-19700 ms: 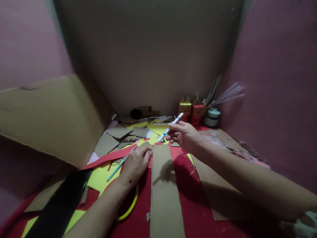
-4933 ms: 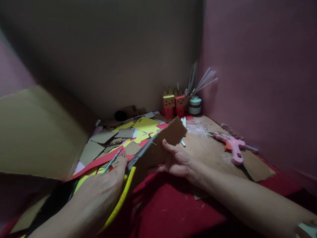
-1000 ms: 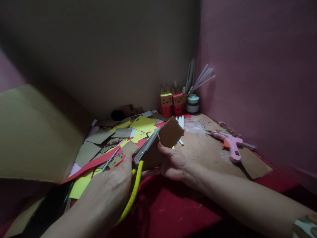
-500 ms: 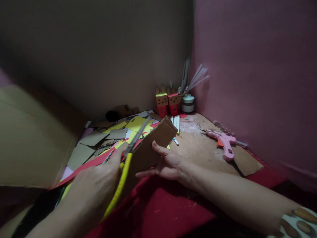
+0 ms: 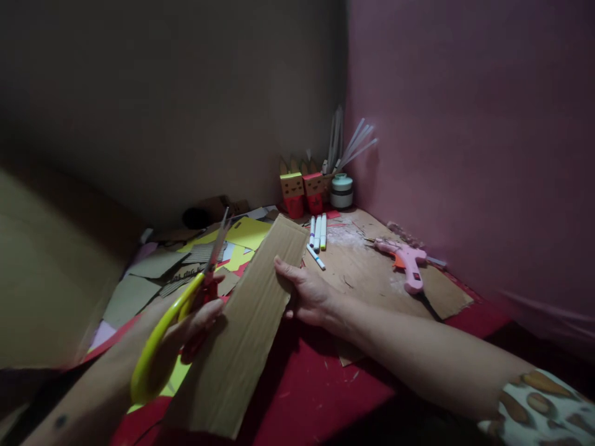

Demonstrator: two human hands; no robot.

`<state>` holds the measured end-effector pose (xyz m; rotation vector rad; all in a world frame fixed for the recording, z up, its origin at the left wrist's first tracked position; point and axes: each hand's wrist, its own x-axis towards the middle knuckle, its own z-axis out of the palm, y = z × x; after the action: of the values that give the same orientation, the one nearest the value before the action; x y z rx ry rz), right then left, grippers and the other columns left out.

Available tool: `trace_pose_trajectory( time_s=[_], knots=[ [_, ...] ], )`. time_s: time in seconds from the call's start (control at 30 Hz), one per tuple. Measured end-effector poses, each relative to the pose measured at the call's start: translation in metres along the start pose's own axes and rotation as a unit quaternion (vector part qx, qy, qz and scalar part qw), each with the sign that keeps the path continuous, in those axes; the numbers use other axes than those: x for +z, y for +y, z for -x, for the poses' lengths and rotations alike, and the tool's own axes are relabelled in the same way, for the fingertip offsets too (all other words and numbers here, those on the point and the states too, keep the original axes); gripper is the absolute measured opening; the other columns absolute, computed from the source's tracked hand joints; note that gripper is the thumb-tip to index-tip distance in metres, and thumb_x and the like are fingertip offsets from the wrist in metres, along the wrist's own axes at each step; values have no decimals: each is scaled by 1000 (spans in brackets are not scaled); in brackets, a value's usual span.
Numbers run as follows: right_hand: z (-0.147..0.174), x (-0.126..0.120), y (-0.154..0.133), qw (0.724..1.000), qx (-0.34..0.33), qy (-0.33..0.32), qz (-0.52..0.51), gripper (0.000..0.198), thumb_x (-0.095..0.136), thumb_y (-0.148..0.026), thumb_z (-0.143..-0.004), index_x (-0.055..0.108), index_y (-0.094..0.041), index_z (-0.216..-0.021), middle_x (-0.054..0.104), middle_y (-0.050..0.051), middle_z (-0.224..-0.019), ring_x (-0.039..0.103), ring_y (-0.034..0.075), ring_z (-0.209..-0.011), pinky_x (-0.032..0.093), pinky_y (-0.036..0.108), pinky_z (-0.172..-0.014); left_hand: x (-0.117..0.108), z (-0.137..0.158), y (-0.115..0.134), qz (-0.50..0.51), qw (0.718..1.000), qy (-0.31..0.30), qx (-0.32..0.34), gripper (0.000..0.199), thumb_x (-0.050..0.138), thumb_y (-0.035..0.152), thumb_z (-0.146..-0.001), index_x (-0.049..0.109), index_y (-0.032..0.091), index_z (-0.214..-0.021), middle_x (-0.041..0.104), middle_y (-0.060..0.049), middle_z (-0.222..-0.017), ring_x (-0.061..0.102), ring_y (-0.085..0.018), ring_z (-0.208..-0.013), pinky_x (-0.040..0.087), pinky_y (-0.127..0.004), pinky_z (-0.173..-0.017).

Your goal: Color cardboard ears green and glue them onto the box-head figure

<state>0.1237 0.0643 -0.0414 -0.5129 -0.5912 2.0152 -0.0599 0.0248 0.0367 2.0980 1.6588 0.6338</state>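
My right hand (image 5: 309, 291) grips a long strip of brown corrugated cardboard (image 5: 251, 328) by its right edge, thumb on top. The strip is held tilted, its lower end toward me. My left hand (image 5: 199, 322) holds a pair of scissors (image 5: 216, 248) with yellow and red handles; the blades point up and away, just left of the cardboard and apart from it. The fingers of my left hand lie close to the strip's left edge, and I cannot tell whether they touch it.
Paper and cardboard scraps (image 5: 158, 263) cover the table's left side. Several markers (image 5: 318, 232) lie beyond the strip. A pink glue gun (image 5: 409, 263) rests at right on a cardboard sheet (image 5: 372, 279). Two box figures (image 5: 292, 186) and a lidded jar (image 5: 342, 191) stand in the back corner.
The cardboard has turned its broad face up toward me. My left hand has drawn the scissors left, away from the cardboard's edge. The view has shifted slightly right.
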Motion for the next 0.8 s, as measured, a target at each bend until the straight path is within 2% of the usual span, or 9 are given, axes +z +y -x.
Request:
trace_pose_trajectory(
  time_s=[0.03,0.1,0.17,0.27,0.43,0.5,0.57,0.67,0.8],
  knots=[
    [0,0,0,1000,-7,8,0,35,75,-45,-68,61,-16,-82,61,-1,-59,53,13,-48,32,21,-38,6,0,0,60,998,-10,-20,49,38,44,-88,46,16,-127,71,-4,-94,67,-18,-78,54,-25,-60],
    [1,0,-1,1000,-19,13,-3,34,75,-42,-68,62,-16,-85,62,0,-60,56,14,-53,41,26,-49,17,-2,0,171,984,-21,-50,50,47,44,-85,46,17,-127,68,-5,-110,61,-25,-107,54,-29,-77],
    [3,1,-3,1000,-20,-5,-6,38,74,-42,-67,63,-14,-90,66,3,-68,61,19,-65,48,34,-65,27,-6,1,249,966,-28,-57,56,56,44,-79,47,15,-125,66,-8,-116,53,-29,-119,52,-33,-86],
    [10,5,-6,998,1,-62,-5,45,73,-42,-64,65,-12,-96,70,8,-80,63,25,-80,46,42,-82,38,-14,2,344,937,-36,-50,69,66,45,-68,45,14,-126,66,-13,-115,57,-31,-114,53,-37,-87],
    [14,6,-8,992,30,-124,4,45,70,-43,-62,69,-12,-95,71,9,-84,63,24,-82,42,41,-86,53,-18,-2,442,893,-52,-60,73,76,42,-58,53,16,-122,70,-12,-103,66,-31,-93,56,-35,-71],
    [13,4,-8,991,37,-125,10,44,71,-43,-62,70,-11,-93,71,8,-81,62,22,-78,42,38,-84,58,-16,-4,464,881,-51,-74,73,78,39,-57,54,16,-122,72,-11,-95,68,-28,-82,56,-31,-63],
    [13,2,-8,992,48,-119,18,43,71,-43,-62,71,-10,-89,70,8,-76,61,20,-72,42,36,-80,63,-13,-5,483,870,-43,-84,75,80,37,-56,53,17,-123,73,-9,-88,68,-25,-76,55,-28,-62],
    [14,1,-8,993,56,-99,27,39,70,-43,-64,71,-11,-85,69,6,-70,58,18,-67,42,34,-76,70,-11,-8,509,854,-42,-98,78,81,36,-56,50,20,-127,72,-6,-85,68,-22,-76,55,-26,-66],
    [16,3,-9,995,49,-79,32,34,71,-40,-63,71,-14,-85,69,4,-73,58,18,-69,41,34,-77,74,-12,-12,533,836,-61,-114,80,83,31,-55,50,23,-127,71,-4,-86,67,-21,-77,56,-27,-67]
  ],
)
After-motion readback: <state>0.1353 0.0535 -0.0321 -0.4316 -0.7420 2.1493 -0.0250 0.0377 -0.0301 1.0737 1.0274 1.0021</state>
